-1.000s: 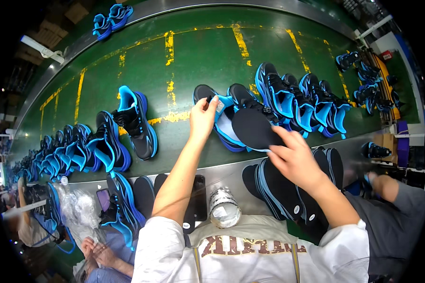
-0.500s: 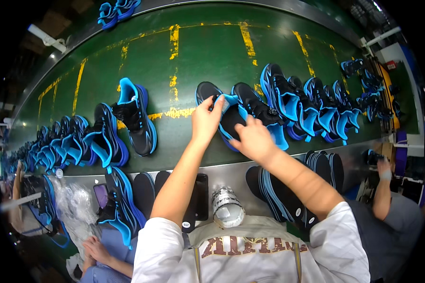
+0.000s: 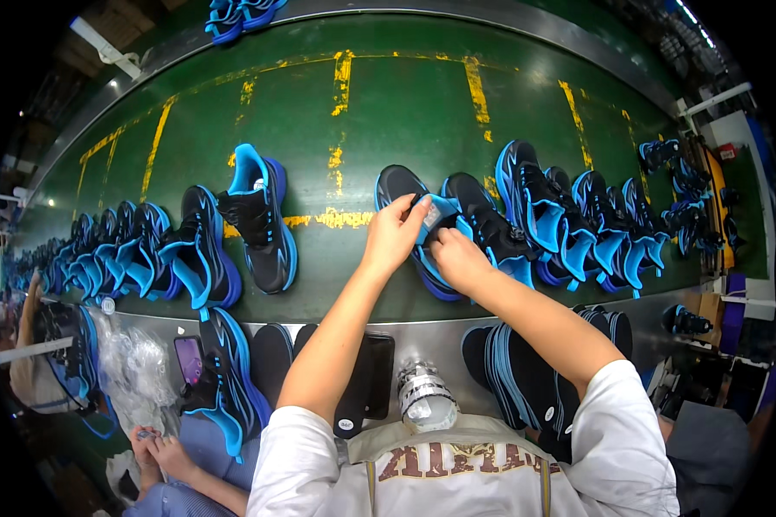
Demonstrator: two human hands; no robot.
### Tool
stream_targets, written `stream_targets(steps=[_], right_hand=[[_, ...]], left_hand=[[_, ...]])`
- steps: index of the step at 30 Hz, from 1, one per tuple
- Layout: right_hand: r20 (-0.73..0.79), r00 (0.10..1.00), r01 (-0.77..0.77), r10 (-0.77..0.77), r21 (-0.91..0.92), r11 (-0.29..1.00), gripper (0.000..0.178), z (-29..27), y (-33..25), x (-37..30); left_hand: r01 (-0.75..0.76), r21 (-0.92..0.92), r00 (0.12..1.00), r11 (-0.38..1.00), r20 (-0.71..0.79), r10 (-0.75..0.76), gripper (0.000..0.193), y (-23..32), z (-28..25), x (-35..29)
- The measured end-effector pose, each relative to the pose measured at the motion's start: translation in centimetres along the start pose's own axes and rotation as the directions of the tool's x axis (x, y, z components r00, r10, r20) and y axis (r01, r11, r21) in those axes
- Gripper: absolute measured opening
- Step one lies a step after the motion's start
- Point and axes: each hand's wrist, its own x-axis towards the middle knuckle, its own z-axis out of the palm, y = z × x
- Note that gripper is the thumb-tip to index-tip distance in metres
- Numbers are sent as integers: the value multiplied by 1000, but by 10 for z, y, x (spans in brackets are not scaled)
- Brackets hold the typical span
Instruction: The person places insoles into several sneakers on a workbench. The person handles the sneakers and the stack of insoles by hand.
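Note:
A black sneaker with blue trim point(image 3: 395, 183) lies on the green belt point(image 3: 405, 103) in front of me, toe pointing away. My left hand point(image 3: 395, 233) is closed in a pinch on its tongue, where a pale label shows on the blue lining. At the opening of the same shoe is my right hand point(image 3: 461, 261), its fingers curled together and the tips hidden in the opening; what they grip cannot be made out. A matching sneaker point(image 3: 472, 200) lies right beside it, partly behind my right hand.
More sneakers point(image 3: 526, 185) line the belt on the right and left, one reversed sneaker point(image 3: 270, 250) among them. Along the metal edge are stacked insoles point(image 3: 496, 353), a tape-wrapped clear container point(image 3: 427, 401), a phone point(image 3: 190, 358) and clear plastic bags point(image 3: 134, 362). A co-worker's hands point(image 3: 159, 452) are at lower left.
My right hand, blurred with fingers apart before, has curled its fingers at the shoe opening. My left hand keeps the tongue. The whole view has shifted slightly.

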Motion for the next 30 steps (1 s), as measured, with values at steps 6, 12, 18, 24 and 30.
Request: stream_targets(steps=[6,12,18,24,30], right_hand=[[156,987,-38,42,-26,999,17,-6,2,7],[506,861,53,53,-191,980,30,-20,-4,22],[705,709,202,10,-217,955,30,-36,-3,19],[566,824,52,-25,-32,998,41,-24,1,36],[504,859,11,-91,159,987,38,18,18,53]], left_hand=[[-89,-3,989,996,-121,88,34,-15,8,-4],[-92,-42,993,995,-83,89,32,-15,8,-8],[-77,-95,996,993,-61,71,31,-12,12,-8],[-306,172,858,937,-377,349,27,-13,40,-17],[-392,283,818,875,-327,472,23,-16,49,-19]])
